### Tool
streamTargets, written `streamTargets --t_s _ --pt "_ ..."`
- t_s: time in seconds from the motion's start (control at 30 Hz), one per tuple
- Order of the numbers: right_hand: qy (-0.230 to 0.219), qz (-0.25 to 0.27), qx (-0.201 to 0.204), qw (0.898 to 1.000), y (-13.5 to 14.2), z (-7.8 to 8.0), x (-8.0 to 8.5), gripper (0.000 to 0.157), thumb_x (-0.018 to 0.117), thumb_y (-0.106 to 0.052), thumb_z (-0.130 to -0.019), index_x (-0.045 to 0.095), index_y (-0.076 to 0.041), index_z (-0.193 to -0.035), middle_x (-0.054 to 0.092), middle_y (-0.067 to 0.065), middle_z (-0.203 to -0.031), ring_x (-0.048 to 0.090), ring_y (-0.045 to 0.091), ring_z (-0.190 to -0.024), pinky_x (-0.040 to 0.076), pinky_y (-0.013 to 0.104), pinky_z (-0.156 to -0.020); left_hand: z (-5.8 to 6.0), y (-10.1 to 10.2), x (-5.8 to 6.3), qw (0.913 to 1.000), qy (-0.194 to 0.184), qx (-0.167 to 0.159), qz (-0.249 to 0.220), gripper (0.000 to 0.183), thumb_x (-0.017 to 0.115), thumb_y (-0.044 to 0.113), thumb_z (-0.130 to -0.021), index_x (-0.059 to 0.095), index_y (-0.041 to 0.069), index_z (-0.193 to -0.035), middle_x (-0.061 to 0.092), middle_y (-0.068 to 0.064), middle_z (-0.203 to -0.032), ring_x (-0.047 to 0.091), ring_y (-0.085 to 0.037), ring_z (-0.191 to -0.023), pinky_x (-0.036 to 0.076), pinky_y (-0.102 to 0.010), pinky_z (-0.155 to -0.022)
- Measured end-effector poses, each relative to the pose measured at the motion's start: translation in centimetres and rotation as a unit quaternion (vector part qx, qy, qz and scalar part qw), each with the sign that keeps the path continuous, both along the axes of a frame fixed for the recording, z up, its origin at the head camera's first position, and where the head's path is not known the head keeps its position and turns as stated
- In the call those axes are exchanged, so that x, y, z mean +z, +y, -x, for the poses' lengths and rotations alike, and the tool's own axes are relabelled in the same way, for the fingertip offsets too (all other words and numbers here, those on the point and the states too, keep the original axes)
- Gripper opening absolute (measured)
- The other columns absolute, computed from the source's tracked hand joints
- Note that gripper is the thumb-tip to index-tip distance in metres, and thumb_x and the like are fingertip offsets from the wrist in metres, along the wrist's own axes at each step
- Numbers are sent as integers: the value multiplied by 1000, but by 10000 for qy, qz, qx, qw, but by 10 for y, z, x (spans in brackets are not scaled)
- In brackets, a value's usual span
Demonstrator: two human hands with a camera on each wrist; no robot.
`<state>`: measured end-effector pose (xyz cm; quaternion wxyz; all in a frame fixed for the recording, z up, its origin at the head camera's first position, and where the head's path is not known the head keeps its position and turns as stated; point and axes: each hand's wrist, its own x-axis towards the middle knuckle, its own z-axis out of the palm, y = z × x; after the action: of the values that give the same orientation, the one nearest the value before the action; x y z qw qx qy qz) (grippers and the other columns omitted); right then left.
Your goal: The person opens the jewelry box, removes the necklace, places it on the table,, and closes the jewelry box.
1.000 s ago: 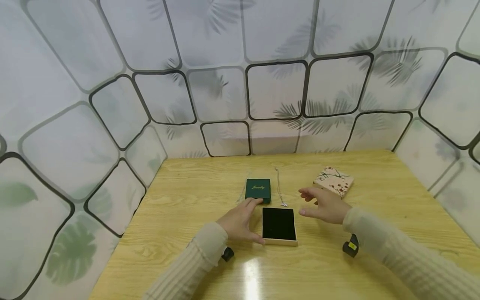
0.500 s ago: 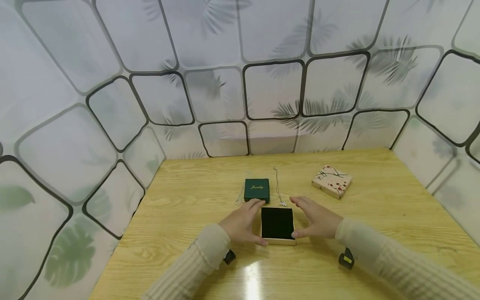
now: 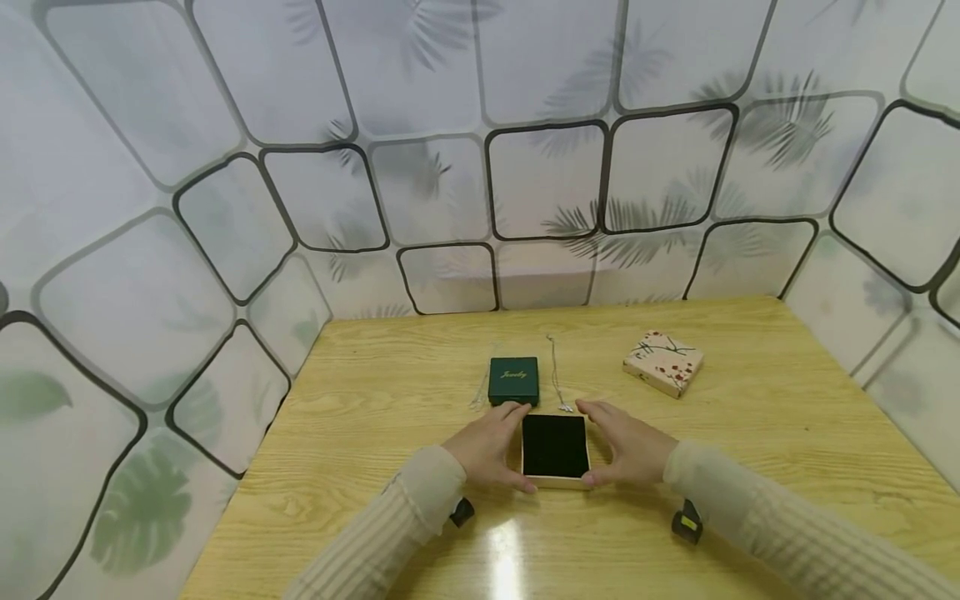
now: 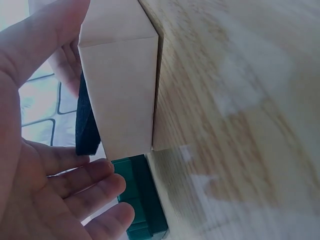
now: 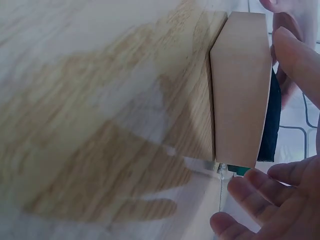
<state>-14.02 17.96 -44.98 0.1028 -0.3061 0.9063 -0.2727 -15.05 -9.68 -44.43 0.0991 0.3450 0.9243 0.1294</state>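
Note:
A shallow pale box base (image 3: 555,482) with a black padded insert (image 3: 555,446) lies on the table between both hands. The insert's edge stands a little above the rim in the wrist views. My left hand (image 3: 491,446) is at the box's left side, its thumb by the near corner and its loosely extended fingers (image 4: 100,187) by the far end. On the right side my right hand (image 3: 633,444) mirrors it, thumb by the near right corner, fingers (image 5: 267,187) relaxed. Whether the fingertips touch the box is unclear. Right behind is a green jewelry box (image 3: 513,381).
A silver necklace (image 3: 556,375) with a pendant lies behind the black insert. Another thin chain (image 3: 480,390) lies left of the green box. A pink floral box lid (image 3: 664,363) lies at the back right. A patterned curtain (image 3: 551,183) hangs behind the wooden table (image 3: 390,358).
My right hand has moved left and down from beside the floral lid to the right side of the box base. The left hand has barely shifted.

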Motion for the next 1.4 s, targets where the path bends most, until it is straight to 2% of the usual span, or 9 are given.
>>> streamTargets --t_s 0.1,0.3,0.53,0.8,1.03,1.4 --pt "-26 27 65 10000 -1 0 -1 111 73 -61 -74 22 3 -150 32 20 -150 34 38 -134 32 56 -106 0 0 -1 10000 -25 -9 -1 119 74 67 -68 19 4 -153 31 -9 -150 36 -23 -135 37 -37 -107" --pt "-91 -42 34 9999 0 3 -6 111 73 -63 -73 23 -2 -151 35 16 -148 39 33 -132 33 54 -106 1 1 -1 10000 -59 -8 -29 118 74 66 -68 19 4 -153 33 -9 -149 38 -23 -133 38 -37 -106" --pt "53 -66 170 9998 0 5 -10 109 74 -61 -73 24 -4 -151 37 12 -146 42 31 -129 36 52 -104 1 2 -2 10000 -84 16 -28 118 73 67 -68 20 4 -153 34 -9 -148 40 -23 -132 39 -36 -105" --pt "68 -127 195 9997 -1 4 -9 108 74 -60 -74 25 -4 -151 36 11 -146 43 31 -129 38 52 -103 1 2 -3 9999 124 17 6 121 73 67 -68 15 6 -154 32 -11 -150 38 -24 -133 39 -36 -105" --pt "94 -52 235 9997 -2 2 -6 108 74 -60 -74 26 0 -150 37 15 -146 43 34 -128 38 55 -102 -1 3 -1 9993 317 -183 -29 118 75 65 -69 19 3 -153 33 -10 -150 37 -23 -134 36 -35 -107" --pt "126 -206 183 9995 -1 5 -9 109 72 -64 -73 26 -2 -151 37 15 -146 41 37 -130 38 55 -102 -1 3 -4 9997 183 -107 158 119 71 68 -70 16 5 -154 29 -10 -153 33 -24 -138 34 -37 -109"
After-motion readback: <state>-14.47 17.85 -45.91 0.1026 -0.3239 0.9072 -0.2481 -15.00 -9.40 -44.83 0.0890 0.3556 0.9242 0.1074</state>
